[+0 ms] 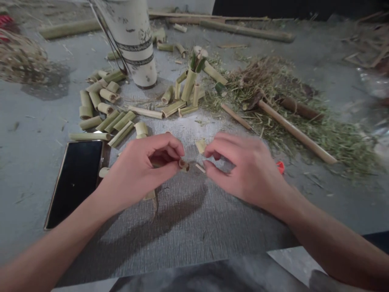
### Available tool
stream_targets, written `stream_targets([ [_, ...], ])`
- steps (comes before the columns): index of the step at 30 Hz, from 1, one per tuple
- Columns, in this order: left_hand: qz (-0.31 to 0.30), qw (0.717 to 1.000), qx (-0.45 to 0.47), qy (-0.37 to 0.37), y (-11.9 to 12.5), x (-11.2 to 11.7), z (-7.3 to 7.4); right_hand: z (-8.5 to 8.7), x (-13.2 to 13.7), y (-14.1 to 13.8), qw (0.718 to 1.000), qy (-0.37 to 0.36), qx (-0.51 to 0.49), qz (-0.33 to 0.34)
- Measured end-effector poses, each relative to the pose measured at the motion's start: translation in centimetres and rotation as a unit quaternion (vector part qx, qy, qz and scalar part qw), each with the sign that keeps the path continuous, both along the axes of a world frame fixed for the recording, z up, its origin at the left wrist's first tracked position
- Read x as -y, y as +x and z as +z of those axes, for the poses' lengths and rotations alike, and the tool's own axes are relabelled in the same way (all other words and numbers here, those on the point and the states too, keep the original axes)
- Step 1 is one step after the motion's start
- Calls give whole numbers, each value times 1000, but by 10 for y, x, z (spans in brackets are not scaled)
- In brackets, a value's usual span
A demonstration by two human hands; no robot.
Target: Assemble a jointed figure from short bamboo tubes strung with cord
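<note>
White and dark-banded, a cup [136,48] stands toward the back; its contents are hidden. The grey worktop [182,235] carries cut bamboo pieces [124,121], a phone [75,178] at left and plant clippings [337,140] at right, with a black panel [273,9] behind. Between the hands, a small bamboo tube [183,164] is pinched in the left hand's [139,166] fingertips. The right hand [246,166] is curled, fingertips slightly parted beside a thin sliver [200,168]; whether it grips this, I cannot tell.

Left hand [146,170] and right hand [246,166] bare, likewise the forearms [73,231] at eight and four o'clock; blotchy grey clothing [206,278] at six.
</note>
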State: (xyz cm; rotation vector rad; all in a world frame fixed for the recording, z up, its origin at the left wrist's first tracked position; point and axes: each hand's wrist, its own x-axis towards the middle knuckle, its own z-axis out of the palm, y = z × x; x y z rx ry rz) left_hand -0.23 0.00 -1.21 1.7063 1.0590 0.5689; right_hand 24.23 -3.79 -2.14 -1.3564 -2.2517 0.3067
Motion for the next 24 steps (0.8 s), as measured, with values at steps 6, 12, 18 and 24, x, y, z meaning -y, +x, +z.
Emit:
stream_targets([
  [6,1,999,-31,30,3,3,2,-6,11,2,989,-19,146,9],
  [12,0,997,-58,53,4,3,1,-11,19,-2,978,-16,207,12],
  [18,-8,997,-56,45,5,3,1,-3,16,5,992,-79,99,18],
  [24,-7,997,-33,66,6,3,-1,3,16,-4,995,-23,-70,60],
])
